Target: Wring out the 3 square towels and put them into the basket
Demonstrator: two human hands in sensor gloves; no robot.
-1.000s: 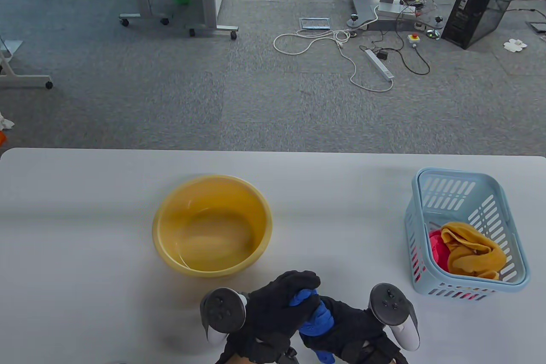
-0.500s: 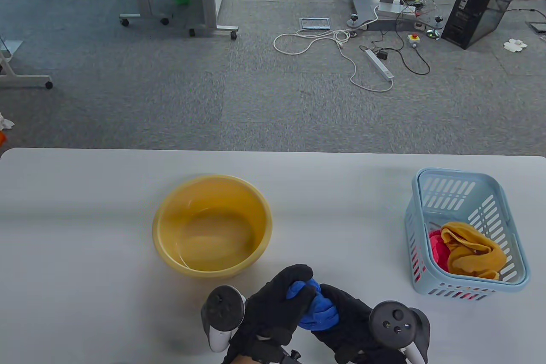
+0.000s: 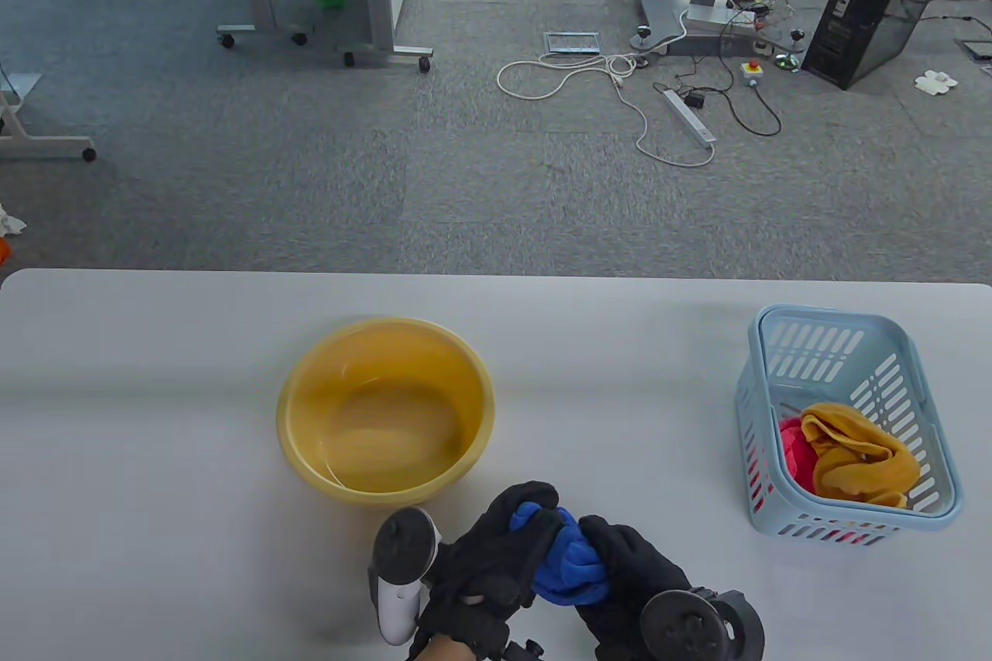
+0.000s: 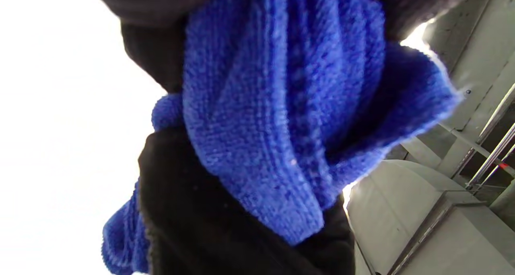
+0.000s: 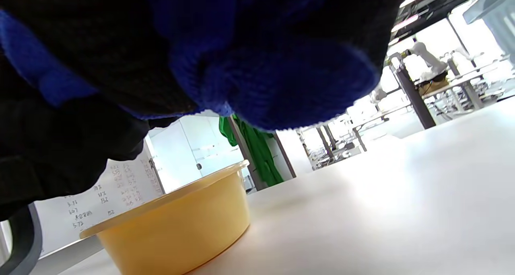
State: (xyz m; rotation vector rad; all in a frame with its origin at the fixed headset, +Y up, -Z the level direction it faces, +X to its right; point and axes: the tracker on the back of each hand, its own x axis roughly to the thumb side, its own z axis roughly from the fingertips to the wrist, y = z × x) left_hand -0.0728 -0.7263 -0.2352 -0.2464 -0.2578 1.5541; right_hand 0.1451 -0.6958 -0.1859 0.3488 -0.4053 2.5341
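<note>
A twisted blue towel (image 3: 568, 562) is clamped between both gloved hands near the table's front edge, just in front of the yellow basin (image 3: 385, 407). My left hand (image 3: 508, 537) grips its left end and my right hand (image 3: 632, 564) grips its right end. The left wrist view is filled by the blue towel (image 4: 281, 118) wound tight against black glove. In the right wrist view the blue towel (image 5: 277, 78) hangs above the table with the yellow basin (image 5: 177, 226) behind. A light blue basket (image 3: 845, 421) at the right holds a yellow towel (image 3: 856, 452) and a pink towel (image 3: 798, 452).
The basin holds some water. Bare white table (image 3: 155, 382) stretches left of the basin and between basin and basket. Beyond the far edge lies grey carpet with cables, a desk base and a black computer tower (image 3: 876, 2).
Both hands have turned on the blue towel, twisting it tighter. The right hand rolled so its tracker dropped toward the bottom edge; the left tracker tipped onto its side.
</note>
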